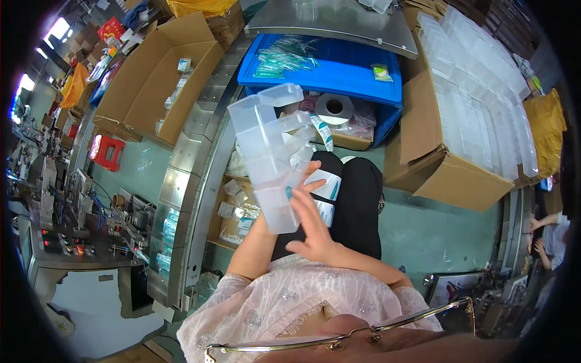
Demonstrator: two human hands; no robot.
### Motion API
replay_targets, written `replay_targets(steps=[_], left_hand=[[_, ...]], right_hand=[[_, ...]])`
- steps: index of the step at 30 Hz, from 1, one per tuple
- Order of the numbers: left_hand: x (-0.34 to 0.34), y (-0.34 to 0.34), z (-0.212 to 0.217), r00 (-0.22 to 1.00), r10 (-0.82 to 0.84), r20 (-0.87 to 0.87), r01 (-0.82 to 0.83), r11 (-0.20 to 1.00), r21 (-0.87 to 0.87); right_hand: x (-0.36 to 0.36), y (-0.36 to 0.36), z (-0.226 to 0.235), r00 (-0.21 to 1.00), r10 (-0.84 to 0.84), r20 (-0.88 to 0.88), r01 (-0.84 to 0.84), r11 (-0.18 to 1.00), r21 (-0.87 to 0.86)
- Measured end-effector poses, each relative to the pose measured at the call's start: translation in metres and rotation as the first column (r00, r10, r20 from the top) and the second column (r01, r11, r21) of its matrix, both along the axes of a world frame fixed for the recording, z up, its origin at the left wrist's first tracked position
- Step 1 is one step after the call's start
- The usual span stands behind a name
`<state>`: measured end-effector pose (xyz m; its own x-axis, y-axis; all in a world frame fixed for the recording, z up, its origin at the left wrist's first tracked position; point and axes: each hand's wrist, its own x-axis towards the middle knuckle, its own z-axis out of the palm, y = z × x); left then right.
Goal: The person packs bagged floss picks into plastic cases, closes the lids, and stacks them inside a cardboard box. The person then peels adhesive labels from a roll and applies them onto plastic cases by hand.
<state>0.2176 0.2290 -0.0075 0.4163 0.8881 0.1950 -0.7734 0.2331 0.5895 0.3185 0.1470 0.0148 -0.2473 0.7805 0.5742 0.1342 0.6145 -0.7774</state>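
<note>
Near the blue tub, right hand is resting spread against clear bins — left hand, grip unclear, ideally supporting evenly.

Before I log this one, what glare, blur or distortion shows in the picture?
Head view: dark fisheye rim, metal rail curved at left; head view: bright lights blown out at upper left; head view: plastic tray pale, its edges readable, no clear motion blur.
</note>
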Motion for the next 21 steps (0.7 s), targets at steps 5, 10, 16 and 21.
replay_targets(steps=[5,10,16,21], left_hand=[[-0.008,-0.003,0.000,0.992,0.128,0.012,-0.126,0.984,-0.128],[-0.013,-0.004,0.009,0.978,0.200,-0.061,-0.204,0.977,-0.065],[-0.057,0.002,0.005,0.764,0.593,-0.252,-0.644,0.715,-0.272],[-0.121,0.016,0.041,0.704,0.704,0.092,-0.680,0.705,-0.202]], right_hand=[[0.009,0.004,-0.013,0.974,-0.098,0.202,0.116,0.990,-0.079],[0.007,0.003,-0.026,0.955,-0.275,-0.111,0.254,0.952,-0.173],[0.022,0.001,-0.022,0.924,-0.129,-0.361,-0.030,0.914,-0.404],[-0.006,0.006,-0.040,0.987,0.155,-0.050,-0.162,0.921,-0.353]])
